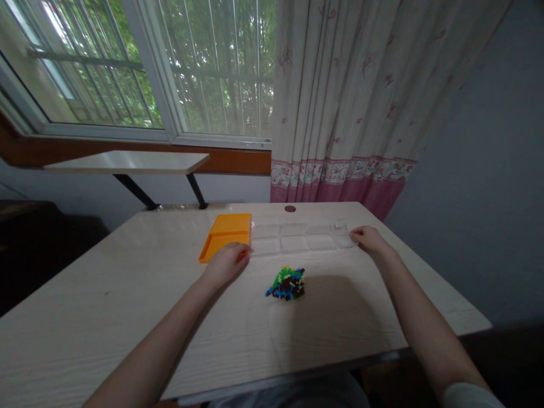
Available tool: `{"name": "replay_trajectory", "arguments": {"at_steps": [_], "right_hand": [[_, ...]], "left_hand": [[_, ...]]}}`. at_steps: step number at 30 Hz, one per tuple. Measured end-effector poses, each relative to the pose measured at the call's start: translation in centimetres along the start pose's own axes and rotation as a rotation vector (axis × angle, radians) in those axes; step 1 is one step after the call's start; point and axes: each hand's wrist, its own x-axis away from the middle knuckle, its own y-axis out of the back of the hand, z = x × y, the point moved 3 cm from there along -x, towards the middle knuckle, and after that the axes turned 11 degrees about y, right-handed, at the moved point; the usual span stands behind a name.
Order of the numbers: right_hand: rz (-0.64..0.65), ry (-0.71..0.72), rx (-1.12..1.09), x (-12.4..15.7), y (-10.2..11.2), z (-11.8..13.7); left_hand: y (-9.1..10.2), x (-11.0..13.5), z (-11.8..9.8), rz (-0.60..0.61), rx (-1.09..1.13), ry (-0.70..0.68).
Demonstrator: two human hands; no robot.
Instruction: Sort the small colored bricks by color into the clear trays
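Note:
A clear plastic tray (297, 243) with several shallow compartments lies across the middle of the pale wooden table (127, 306). My left hand (227, 262) is closed on the tray's left end, where it meets an orange tray (225, 233). My right hand (369, 238) is closed on the tray's right end. In front of the tray, between my arms, sits a small heap of tiny coloured pieces (287, 283) in green, blue, yellow and dark brown.
A round cable hole (290, 208) is near the table's far edge. Behind the table stand a narrow shelf on black brackets (127, 161), a barred window (140, 62) and a floral curtain (361, 102). The table's right edge is close to my right arm.

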Motion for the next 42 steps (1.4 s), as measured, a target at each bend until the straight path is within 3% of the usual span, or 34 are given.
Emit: {"name": "replay_trajectory", "arguments": {"at_steps": [18, 35, 39, 42], "right_hand": [[-0.003, -0.009, -0.095, 0.5, -0.3, 0.5], [0.012, -0.026, -0.041, 0.5, 0.0, 1.3], [-0.056, -0.032, 0.022, 0.6, 1.2, 1.7], [-0.243, -0.015, 0.101, 1.0, 3.0, 3.0]], "left_hand": [[0.0, -0.1, 0.1, 0.018, 0.007, 0.015], [0.6, 0.1, 0.1, 0.024, -0.028, 0.04], [1.4, 0.6, -0.9, -0.054, -0.026, -0.014], [2.1, 1.1, -2.1, -0.126, -0.028, -0.054]]}}
